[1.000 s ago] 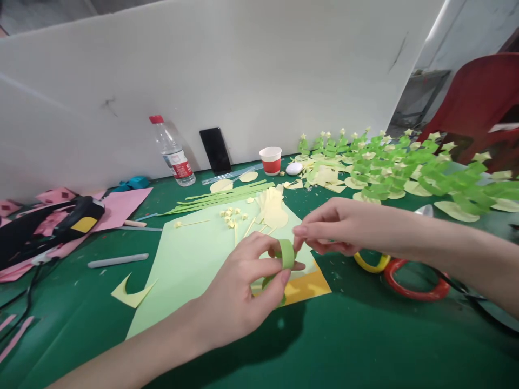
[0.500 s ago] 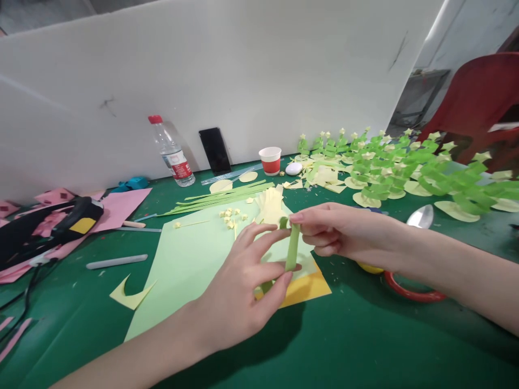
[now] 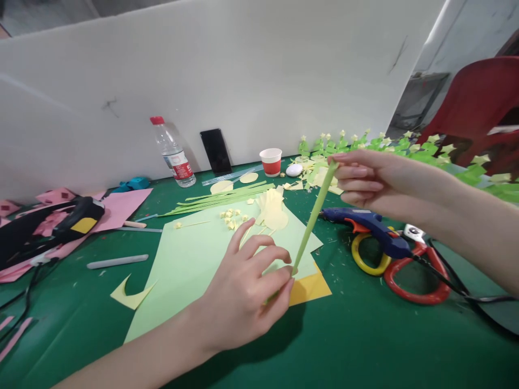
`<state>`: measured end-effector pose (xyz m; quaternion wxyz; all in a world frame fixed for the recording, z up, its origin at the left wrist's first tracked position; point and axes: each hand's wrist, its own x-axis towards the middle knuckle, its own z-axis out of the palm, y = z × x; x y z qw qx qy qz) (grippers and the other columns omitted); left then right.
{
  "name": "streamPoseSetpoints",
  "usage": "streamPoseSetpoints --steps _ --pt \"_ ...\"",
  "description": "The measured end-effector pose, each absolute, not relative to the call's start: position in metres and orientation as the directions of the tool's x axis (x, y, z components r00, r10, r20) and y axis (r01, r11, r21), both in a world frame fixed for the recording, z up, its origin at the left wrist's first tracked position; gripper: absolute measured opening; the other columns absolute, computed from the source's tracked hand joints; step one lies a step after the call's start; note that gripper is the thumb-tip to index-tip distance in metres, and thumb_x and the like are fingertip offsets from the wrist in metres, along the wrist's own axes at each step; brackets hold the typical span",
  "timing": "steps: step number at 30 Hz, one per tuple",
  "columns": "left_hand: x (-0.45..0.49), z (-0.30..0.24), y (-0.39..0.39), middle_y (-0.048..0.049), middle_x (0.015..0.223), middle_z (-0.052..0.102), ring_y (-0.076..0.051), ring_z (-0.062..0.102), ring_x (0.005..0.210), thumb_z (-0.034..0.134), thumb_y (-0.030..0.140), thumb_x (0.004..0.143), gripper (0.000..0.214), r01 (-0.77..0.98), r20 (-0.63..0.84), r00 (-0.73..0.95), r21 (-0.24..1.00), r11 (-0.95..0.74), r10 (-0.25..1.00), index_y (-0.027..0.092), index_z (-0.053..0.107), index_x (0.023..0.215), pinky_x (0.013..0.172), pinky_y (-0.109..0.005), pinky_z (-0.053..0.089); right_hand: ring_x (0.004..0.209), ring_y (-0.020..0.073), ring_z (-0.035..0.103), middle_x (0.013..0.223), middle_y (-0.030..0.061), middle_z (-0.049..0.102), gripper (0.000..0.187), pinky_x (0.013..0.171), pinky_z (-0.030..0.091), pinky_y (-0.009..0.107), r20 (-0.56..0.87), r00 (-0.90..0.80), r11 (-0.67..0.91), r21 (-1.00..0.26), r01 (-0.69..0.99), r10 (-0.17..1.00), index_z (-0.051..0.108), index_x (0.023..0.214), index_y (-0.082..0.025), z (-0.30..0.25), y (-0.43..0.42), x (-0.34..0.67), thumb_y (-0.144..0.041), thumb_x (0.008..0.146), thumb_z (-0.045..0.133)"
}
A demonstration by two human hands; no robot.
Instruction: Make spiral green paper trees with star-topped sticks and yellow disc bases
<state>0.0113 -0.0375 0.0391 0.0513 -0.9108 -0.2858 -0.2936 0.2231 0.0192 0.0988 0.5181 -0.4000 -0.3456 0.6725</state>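
A long green paper strip (image 3: pixel 314 216) is stretched taut between my two hands above the green table. My left hand (image 3: pixel 245 289) pinches its lower end between thumb and forefinger, over a light green sheet (image 3: pixel 190 259) and a yellow sheet (image 3: pixel 310 289). My right hand (image 3: pixel 371 181) pinches the upper end, raised up and to the right. Under my right forearm lie a blue glue gun (image 3: pixel 367 224) and scissors with yellow and red handles (image 3: pixel 405 270).
Paper trees in green and yellow (image 3: pixel 409 148) crowd the back right. More green strips (image 3: pixel 221 197), small yellow stars (image 3: pixel 233 217), a red cup (image 3: pixel 271 161), a water bottle (image 3: pixel 172 153) and a phone (image 3: pixel 215 150) stand further back. A black tool on pink paper (image 3: pixel 68 219) lies left.
The strip was curled in a loop between my fingers; my right hand has drawn it up and to the right until it is straight. The glue gun and scissors have come into sight.
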Motion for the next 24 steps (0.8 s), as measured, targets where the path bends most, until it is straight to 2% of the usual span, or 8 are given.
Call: streamPoseSetpoints --steps 3,8,11,15,18,20,23,24 --pt "0.011 0.04 -0.036 0.0019 0.074 0.064 -0.013 0.053 0.08 0.053 0.016 0.08 0.017 0.556 0.555 0.653 0.111 -0.824 0.515 0.017 0.065 0.068 0.107 -0.04 0.024 0.035 -0.0001 0.016 0.046 -0.009 0.026 0.029 0.031 0.019 0.013 -0.154 -0.123 -0.188 -0.918 -0.349 0.98 0.036 0.058 -0.017 0.104 0.024 0.233 -0.014 0.082 0.052" --pt "0.01 0.042 -0.034 0.0016 0.075 0.065 -0.014 0.053 0.08 0.048 0.015 0.081 0.021 0.561 0.534 0.654 0.132 -0.817 0.536 0.018 0.064 0.068 0.105 -0.042 0.025 0.036 -0.0035 0.025 0.049 -0.0077 0.037 0.024 0.034 0.019 0.011 -0.192 -0.162 -0.227 -0.945 -0.234 0.968 0.043 0.058 -0.014 0.112 0.027 0.248 -0.008 0.075 0.058" --pt "0.01 0.042 -0.034 0.0015 0.074 0.065 -0.015 0.054 0.08 0.047 0.015 0.081 0.023 0.569 0.523 0.655 0.134 -0.811 0.546 0.02 0.064 0.066 0.104 -0.045 0.027 0.035 -0.004 0.028 0.046 -0.0071 0.038 0.027 0.035 0.015 0.013 -0.178 -0.174 -0.186 -0.982 -0.035 0.969 0.044 0.053 -0.012 0.116 0.028 0.26 -0.01 0.077 0.056" --pt "0.01 0.044 -0.034 0.0011 0.072 0.065 -0.015 0.054 0.078 0.047 0.015 0.08 0.024 0.58 0.532 0.627 0.17 -0.797 0.57 0.02 0.065 0.066 0.103 -0.046 0.027 0.034 -0.0052 0.027 0.045 -0.0071 0.041 0.026 0.036 0.012 0.017 -0.137 -0.053 -0.121 -0.965 0.233 0.989 0.05 0.054 -0.01 0.122 0.031 0.279 -0.007 0.08 0.053" --pt "0.009 0.044 -0.034 0.0011 0.073 0.064 -0.015 0.054 0.079 0.048 0.015 0.08 0.023 0.581 0.519 0.622 0.196 -0.79 0.586 0.02 0.066 0.067 0.104 -0.045 0.027 0.034 -0.006 0.026 0.041 -0.0089 0.036 0.023 0.036 0.011 0.018 -0.12 0.035 -0.125 -0.96 0.25 0.992 0.053 0.058 -0.009 0.127 0.033 0.288 -0.011 0.081 0.052" --pt "0.009 0.044 -0.033 0.001 0.074 0.064 -0.015 0.054 0.08 0.048 0.015 0.08 0.023 0.581 0.5 0.629 0.206 -0.787 0.595 0.02 0.066 0.067 0.104 -0.045 0.026 0.034 -0.0066 0.027 0.042 -0.0089 0.036 0.026 0.036 0.009 0.018 -0.123 0.124 -0.145 -0.971 0.191 0.985 0.054 0.061 -0.008 0.132 0.032 0.29 -0.018 0.083 0.048" --pt "0.009 0.041 -0.032 0.001 0.074 0.064 -0.014 0.053 0.08 0.048 0.015 0.08 0.023 0.579 0.486 0.634 0.219 -0.786 0.602 0.019 0.065 0.065 0.105 -0.046 0.024 0.038 -0.0084 0.029 0.057 -0.0077 0.048 0.03 0.036 0.006 0.018 -0.143 0.266 -0.154 -0.988 0.02 0.953 0.053 0.066 -0.007 0.138 0.027 0.288 -0.027 0.085 0.042" --pt "0.008 0.04 -0.031 0.001 0.073 0.063 -0.014 0.053 0.079 0.047 0.015 0.08 0.023 0.578 0.484 0.633 0.222 -0.785 0.603 0.019 0.064 0.065 0.105 -0.046 0.024 0.04 -0.0093 0.03 0.064 -0.007 0.052 0.031 0.036 0.005 0.017 -0.128 0.307 -0.144 -0.989 0.028 0.943 0.054 0.067 -0.007 0.139 0.026 0.288 -0.027 0.085 0.039"
